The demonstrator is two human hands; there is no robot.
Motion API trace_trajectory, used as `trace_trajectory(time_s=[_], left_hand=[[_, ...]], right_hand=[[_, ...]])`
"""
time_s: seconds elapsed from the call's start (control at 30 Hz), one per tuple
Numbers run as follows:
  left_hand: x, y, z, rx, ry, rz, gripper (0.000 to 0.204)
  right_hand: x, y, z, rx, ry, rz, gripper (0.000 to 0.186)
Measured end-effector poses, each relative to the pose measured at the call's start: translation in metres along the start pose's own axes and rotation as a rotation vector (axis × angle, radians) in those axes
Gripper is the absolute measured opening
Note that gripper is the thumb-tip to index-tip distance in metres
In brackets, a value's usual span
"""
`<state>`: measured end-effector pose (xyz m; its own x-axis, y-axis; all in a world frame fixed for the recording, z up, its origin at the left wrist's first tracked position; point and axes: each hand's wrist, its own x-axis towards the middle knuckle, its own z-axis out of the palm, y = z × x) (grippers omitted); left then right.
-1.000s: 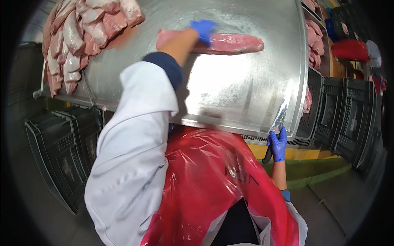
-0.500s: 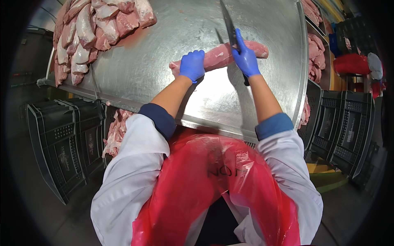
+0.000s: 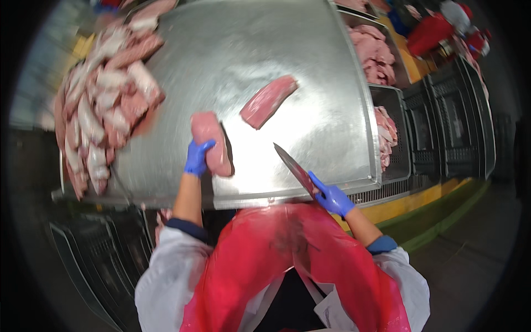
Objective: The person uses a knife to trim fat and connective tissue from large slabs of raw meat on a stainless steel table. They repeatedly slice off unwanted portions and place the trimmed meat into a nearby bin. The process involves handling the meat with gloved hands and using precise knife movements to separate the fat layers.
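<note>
My left hand (image 3: 196, 159), in a blue glove, grips the side of a pink boneless piece of meat (image 3: 208, 130), its thumb across the top. Beyond it and to the right, a second piece of meat (image 3: 269, 103) lies by itself at a slant on the metal table (image 3: 260, 39). In my blue-gloved right hand (image 3: 333, 200) is a long knife (image 3: 295, 168), held low over the table's near edge. Its blade points up and to the left, away from both pieces.
A heap of meat pieces (image 3: 110, 99) covers the table's left side. Along the right edge stand a bin of pink meat (image 3: 371, 50) and a dark crate (image 3: 406, 135) holding meat scraps. Black crates (image 3: 105, 249) sit below at left. Farther right are people in red and white (image 3: 437, 30).
The single long piece of meat is now two separate pieces. My left hand has moved left with one piece; my right hand has drawn the knife back toward me. The view has shifted.
</note>
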<state>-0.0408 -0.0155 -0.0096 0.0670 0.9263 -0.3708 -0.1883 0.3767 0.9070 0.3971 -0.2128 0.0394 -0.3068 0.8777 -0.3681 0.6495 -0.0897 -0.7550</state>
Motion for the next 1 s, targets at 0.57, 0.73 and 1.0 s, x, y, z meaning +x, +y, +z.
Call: trace_trajectory(time_s=[0.57,0.73,1.0], left_hand=[[0.148,0.013,0.2,1.395,-0.086,0.01,0.094],[0.143,0.006,0.212,0.0,-0.307,-0.112,0.066],[0.207,0.188,0.303,0.361,-0.258,0.464,0.077]], right_hand=[[-0.092,0.115,-0.062,0.213,0.591,0.175,0.08],[-0.07,0.136,-0.049,0.627,0.524,0.098,0.087],[0.124,0.088,-0.063,0.742,0.171,0.121,0.09]])
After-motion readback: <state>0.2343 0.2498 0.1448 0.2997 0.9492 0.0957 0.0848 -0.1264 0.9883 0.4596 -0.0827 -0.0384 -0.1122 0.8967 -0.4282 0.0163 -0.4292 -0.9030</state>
